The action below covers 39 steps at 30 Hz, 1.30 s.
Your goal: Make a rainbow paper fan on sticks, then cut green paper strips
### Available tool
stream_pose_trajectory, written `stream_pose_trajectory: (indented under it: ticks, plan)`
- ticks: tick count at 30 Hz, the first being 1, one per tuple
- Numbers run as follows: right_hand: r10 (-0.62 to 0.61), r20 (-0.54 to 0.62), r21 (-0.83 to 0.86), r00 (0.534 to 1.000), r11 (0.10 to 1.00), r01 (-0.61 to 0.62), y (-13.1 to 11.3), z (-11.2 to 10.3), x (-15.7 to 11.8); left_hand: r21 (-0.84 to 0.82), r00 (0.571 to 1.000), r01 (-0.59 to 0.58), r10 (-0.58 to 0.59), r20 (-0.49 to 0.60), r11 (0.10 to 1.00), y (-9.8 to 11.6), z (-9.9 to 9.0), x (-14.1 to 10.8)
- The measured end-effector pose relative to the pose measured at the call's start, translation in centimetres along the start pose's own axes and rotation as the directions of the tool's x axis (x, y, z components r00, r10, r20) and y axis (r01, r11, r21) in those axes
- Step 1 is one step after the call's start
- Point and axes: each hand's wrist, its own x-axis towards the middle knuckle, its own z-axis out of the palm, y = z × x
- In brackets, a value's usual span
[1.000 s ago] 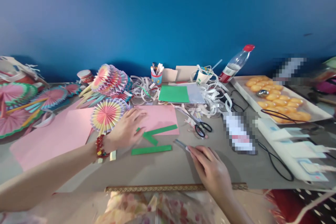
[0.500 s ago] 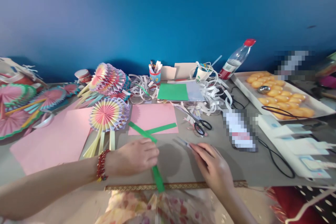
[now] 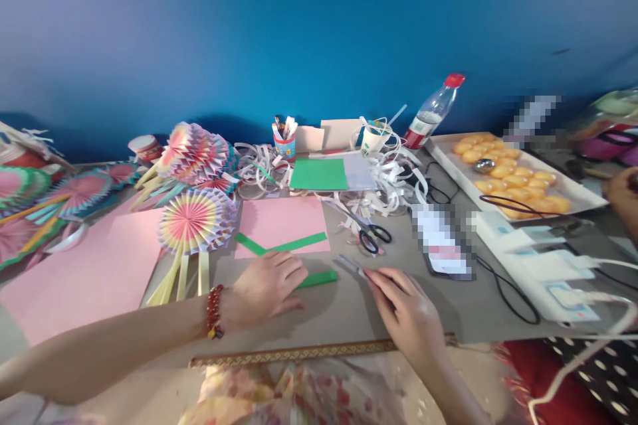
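Note:
My left hand (image 3: 266, 285), with a red bead bracelet at the wrist, lies flat over a green paper strip (image 3: 319, 278). Its fingers are stretched and the thumb stands apart; the palm covers part of the strip. Two more green strips, a longer one (image 3: 306, 242) and a shorter one (image 3: 249, 243), rest on a pink sheet (image 3: 279, 216) just beyond. In my right hand (image 3: 406, 309) is a slim metal-bladed tool (image 3: 351, 265), pinched and pointing left; its handle is hidden by the fingers. Black-handled scissors (image 3: 369, 238) lie past that hand.
Folded paper rosettes (image 3: 197, 219) and a large pink sheet (image 3: 84, 272) fill the left. Behind are a green sheet (image 3: 319, 174), white paper scraps (image 3: 393, 186), a pen cup (image 3: 284, 146) and a bottle (image 3: 433, 113). Rightward are a power strip (image 3: 538, 272) and another person's hand (image 3: 623, 202).
My left hand has gone from a closed grip to lying flat. The green strip that hung toward the table's front edge now points right. Another person's hand has appeared at the right.

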Motion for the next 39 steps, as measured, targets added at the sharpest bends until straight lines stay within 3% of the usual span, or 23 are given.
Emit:
stream_pose_trajectory:
  ticks: [4,10,13,25,33,39]
  plan:
    - [-0.022,0.008,0.015,1.000,1.000,0.022,-0.4,0.1,0.2,0.025,1.000,0.027,-0.028,0.012,0.999,0.3,0.5,0.4]
    - [-0.040,0.018,0.045,0.999,0.998,0.039,-0.4,0.4,0.4,-0.145,0.997,0.073,-0.077,-0.024,0.987,-1.3,0.5,0.2]
    - [-0.056,0.033,0.044,0.998,0.998,0.055,-0.5,0.5,0.3,-0.142,0.996,0.084,-0.088,-0.025,0.986,-1.9,0.3,0.4]
    - [-0.139,0.078,0.062,0.987,0.989,0.134,-0.5,0.2,0.7,-0.041,0.999,0.011,-0.013,-0.033,0.999,-1.9,1.2,0.1]
    - [-0.247,0.126,0.000,0.961,0.968,0.249,-0.6,-0.2,2.1,-0.071,0.997,-0.037,0.032,-0.069,0.997,-2.0,0.8,0.1]
    - [-0.255,0.156,-0.063,0.954,0.962,0.267,0.0,0.4,2.4,-0.139,0.994,-0.005,-0.010,-0.106,0.990,-2.0,0.9,0.0]
